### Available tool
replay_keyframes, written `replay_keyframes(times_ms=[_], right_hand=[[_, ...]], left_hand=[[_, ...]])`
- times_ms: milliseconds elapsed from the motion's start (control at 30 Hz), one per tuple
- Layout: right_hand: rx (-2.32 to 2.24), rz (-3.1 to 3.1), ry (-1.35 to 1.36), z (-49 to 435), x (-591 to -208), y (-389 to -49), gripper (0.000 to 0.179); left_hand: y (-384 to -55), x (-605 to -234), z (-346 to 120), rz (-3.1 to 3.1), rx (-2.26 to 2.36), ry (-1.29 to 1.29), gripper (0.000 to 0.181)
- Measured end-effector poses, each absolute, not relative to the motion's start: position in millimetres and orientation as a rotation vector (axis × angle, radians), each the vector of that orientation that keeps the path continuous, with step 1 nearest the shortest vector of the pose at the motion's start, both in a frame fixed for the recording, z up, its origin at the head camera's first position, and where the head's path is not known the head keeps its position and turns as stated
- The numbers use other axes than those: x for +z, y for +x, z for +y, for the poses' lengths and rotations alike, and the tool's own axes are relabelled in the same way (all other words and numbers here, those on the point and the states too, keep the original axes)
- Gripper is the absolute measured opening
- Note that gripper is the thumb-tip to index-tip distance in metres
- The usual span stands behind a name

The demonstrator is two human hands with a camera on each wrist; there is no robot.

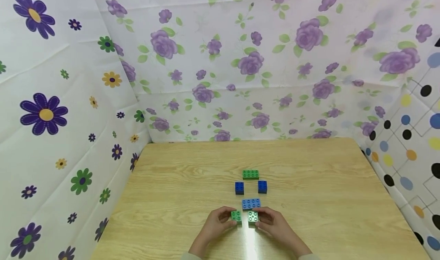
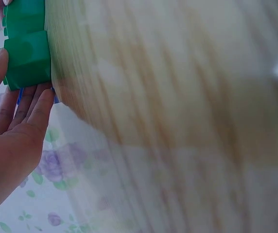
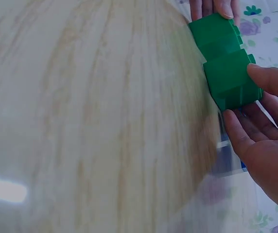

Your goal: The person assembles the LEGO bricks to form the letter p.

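Note:
Near the front of the table, my left hand (image 1: pixel 217 225) pinches a square green toy brick (image 1: pixel 236 217) between thumb and fingers. My right hand (image 1: pixel 276 225) pinches a second square green brick (image 1: pixel 252 217) from its right side. The two bricks stand side by side, studs up, with a narrow gap between them in the head view. Just beyond them lies a long light blue brick (image 1: pixel 251 204). In the left wrist view the thumb presses the studded side of the green brick (image 2: pixel 28 59); the right wrist view shows the other green brick (image 3: pixel 232 80) held likewise.
Farther back on the wooden table (image 1: pixel 165 191) stand two dark blue square bricks, one on the left (image 1: pixel 239 188) and one on the right (image 1: pixel 262 186). Behind them is a long green brick (image 1: pixel 250 174). Flowered cloth (image 1: pixel 220 73) hangs at the back, patterned cloth at both sides.

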State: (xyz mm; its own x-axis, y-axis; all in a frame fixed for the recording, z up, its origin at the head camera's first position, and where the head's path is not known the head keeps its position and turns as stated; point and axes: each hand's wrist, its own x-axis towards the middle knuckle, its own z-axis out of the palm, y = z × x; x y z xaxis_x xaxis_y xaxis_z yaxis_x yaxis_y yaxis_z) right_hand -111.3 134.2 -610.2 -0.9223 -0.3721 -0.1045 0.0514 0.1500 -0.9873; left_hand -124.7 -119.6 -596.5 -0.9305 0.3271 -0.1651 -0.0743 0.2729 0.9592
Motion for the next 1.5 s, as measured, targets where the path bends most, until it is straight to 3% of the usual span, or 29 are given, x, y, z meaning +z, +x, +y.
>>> replay_keyframes(times_ms=[1500], right_hand=[[-1.901,2.030,-0.269,134,-611,-110,0.048]], left_hand=[[-126,-578,-112,2.182,1.856,0.244,0.042]])
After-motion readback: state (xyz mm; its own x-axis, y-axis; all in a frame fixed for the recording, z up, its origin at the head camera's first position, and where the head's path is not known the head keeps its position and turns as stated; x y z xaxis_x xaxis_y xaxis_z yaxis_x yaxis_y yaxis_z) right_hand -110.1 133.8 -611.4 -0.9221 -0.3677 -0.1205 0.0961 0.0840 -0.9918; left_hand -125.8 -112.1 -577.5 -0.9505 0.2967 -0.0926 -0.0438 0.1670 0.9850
